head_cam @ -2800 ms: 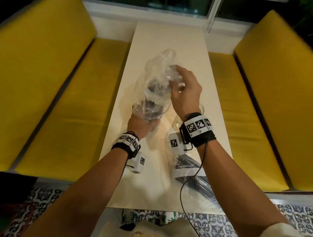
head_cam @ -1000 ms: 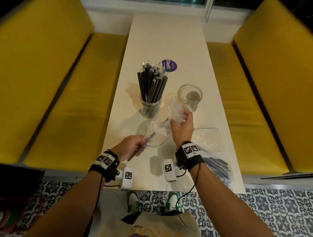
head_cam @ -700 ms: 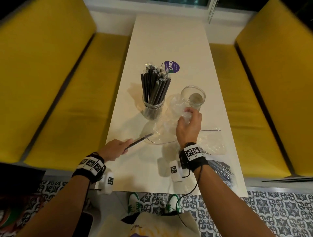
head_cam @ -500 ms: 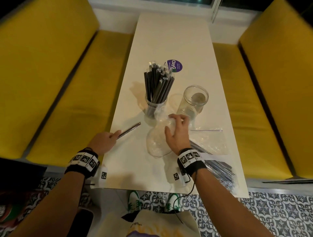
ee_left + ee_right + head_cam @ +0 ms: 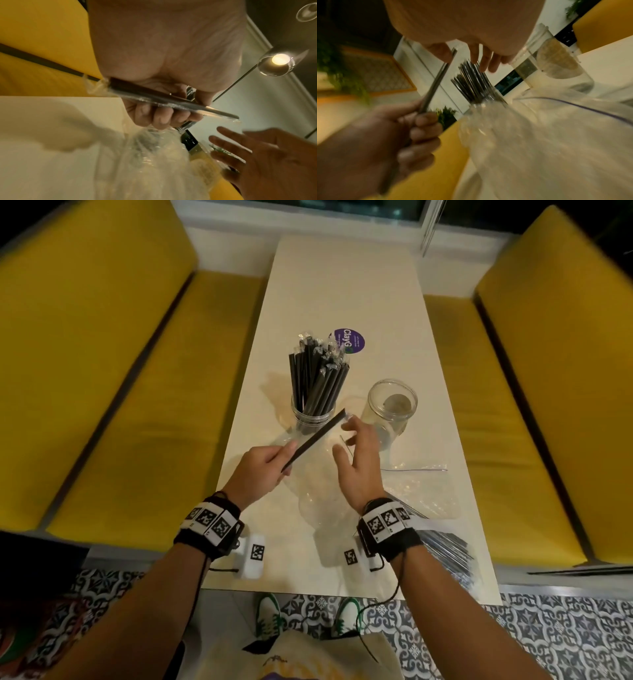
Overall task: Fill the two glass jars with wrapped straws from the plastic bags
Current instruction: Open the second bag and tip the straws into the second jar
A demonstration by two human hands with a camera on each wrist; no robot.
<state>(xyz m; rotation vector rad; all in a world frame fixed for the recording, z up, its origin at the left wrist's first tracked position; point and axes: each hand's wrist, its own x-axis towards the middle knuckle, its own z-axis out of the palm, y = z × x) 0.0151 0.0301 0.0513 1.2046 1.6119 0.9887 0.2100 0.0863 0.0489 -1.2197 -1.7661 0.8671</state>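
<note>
Left hand: my left hand (image 5: 262, 470) grips one wrapped straw (image 5: 313, 440) near its lower end; the straw is tilted, its top end pointing toward my right hand.
Right hand: my right hand (image 5: 358, 463) is released, fingers spread and holding nothing; it hovers above the empty plastic bag (image 5: 318, 501), near the top of the straw.
What has changed: half a second ago the straw was low at the left edge of the table (image 5: 342, 285) and my right hand pressed on the crumpled bag; now the straw is lifted to the middle and the right hand has let the bag go.
Meaning for the task: I judge this is the last loose straw of the first bag, on its way to the full jar (image 5: 313, 414).
Jars: the full jar stands just behind the straw; the empty jar (image 5: 390, 410) stands beside it on the right, not yet filled.
Still to do: the second bag of straws (image 5: 442, 542) lies unopened, as far as I can tell, at the near right corner; about half of the task remains.
</note>
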